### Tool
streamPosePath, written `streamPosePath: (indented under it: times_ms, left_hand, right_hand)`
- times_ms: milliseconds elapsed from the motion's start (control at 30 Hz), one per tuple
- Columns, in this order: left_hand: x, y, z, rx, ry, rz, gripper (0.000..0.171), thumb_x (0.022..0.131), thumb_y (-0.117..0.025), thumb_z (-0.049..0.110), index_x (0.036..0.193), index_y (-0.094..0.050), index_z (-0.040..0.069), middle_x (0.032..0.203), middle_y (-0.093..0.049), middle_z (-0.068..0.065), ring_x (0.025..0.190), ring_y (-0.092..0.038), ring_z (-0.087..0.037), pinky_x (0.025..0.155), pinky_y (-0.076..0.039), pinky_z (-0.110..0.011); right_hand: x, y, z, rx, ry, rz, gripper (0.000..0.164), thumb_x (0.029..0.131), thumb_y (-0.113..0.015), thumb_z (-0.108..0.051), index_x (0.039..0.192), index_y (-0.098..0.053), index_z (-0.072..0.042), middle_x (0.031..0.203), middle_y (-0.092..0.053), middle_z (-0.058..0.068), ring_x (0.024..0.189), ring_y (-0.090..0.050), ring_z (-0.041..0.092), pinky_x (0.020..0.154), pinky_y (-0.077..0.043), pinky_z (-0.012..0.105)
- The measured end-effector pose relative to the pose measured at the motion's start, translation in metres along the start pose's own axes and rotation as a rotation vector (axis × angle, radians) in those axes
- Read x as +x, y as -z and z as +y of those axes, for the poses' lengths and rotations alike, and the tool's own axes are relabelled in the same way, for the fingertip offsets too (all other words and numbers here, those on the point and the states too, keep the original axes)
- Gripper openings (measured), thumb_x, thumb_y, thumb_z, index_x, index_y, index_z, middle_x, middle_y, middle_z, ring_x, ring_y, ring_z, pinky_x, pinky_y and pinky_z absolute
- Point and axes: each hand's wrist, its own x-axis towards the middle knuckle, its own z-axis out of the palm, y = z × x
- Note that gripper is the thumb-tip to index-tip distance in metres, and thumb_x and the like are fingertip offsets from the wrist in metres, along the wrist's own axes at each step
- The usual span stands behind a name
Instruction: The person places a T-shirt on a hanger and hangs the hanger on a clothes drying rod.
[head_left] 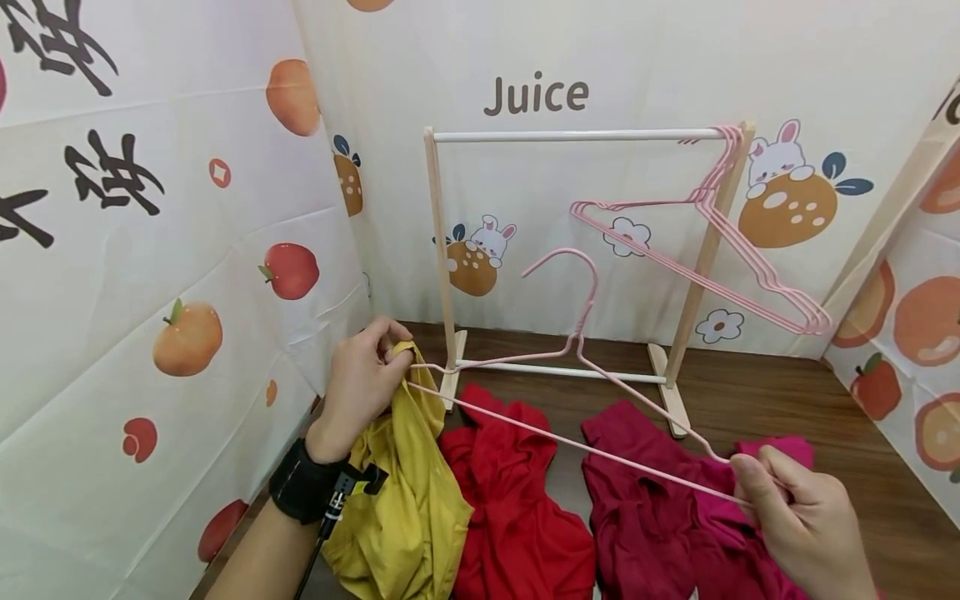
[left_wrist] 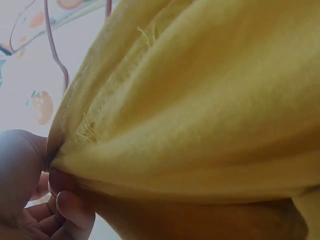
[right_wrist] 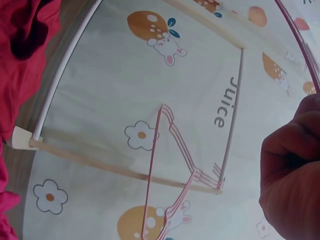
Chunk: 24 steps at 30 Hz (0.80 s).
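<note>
A pink clothes hanger (head_left: 592,454) is held out level in front of the rack, its hook up. My right hand (head_left: 806,517) grips its right corner; in the right wrist view the same hand (right_wrist: 292,165) is curled at the image edge. With thumb and fingers my left hand (head_left: 363,383) pinches the edge of a yellow garment (head_left: 405,500), and the hanger's left end meets the cloth there. In the left wrist view the yellow cloth (left_wrist: 190,115) is stretched from the pinching fingers (left_wrist: 75,210). The hanger's left tip is hidden.
Behind stands a wooden rack with a white rail (head_left: 570,135); several pink hangers (head_left: 720,217) hang at its right end. A red garment (head_left: 517,508), a dark red garment (head_left: 652,517) and a magenta garment (head_left: 795,450) lie on the brown table (head_left: 832,408). Printed cloth walls (head_left: 187,275) enclose the table.
</note>
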Motion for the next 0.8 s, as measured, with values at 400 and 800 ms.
streamPosePath:
  times_ms: [400, 800]
  left_hand:
    - [-0.004, 0.007, 0.021, 0.087, -0.055, 0.074, 0.010, 0.080, -0.062, 0.007, 0.085, -0.065, 0.015, 0.056, -0.042, 0.006, 0.048, -0.035, -0.008, 0.045, -0.029, -0.023]
    - [-0.008, 0.010, 0.028, 0.049, -0.087, 0.056, 0.007, 0.082, -0.067, 0.011, 0.086, -0.066, 0.017, 0.060, -0.049, 0.008, 0.049, -0.040, -0.005, 0.047, -0.033, -0.023]
  right_hand:
    - [0.000, -0.011, -0.013, -0.002, 0.100, 0.201, 0.045, 0.084, -0.063, 0.011, 0.053, -0.040, -0.013, 0.049, -0.035, -0.013, 0.044, -0.027, -0.004, 0.038, -0.016, 0.011]
    - [-0.005, -0.027, -0.010, 0.011, 0.178, 0.232, 0.043, 0.086, -0.064, 0.005, 0.054, -0.041, -0.013, 0.049, -0.033, -0.013, 0.044, -0.024, -0.007, 0.039, -0.015, 0.008]
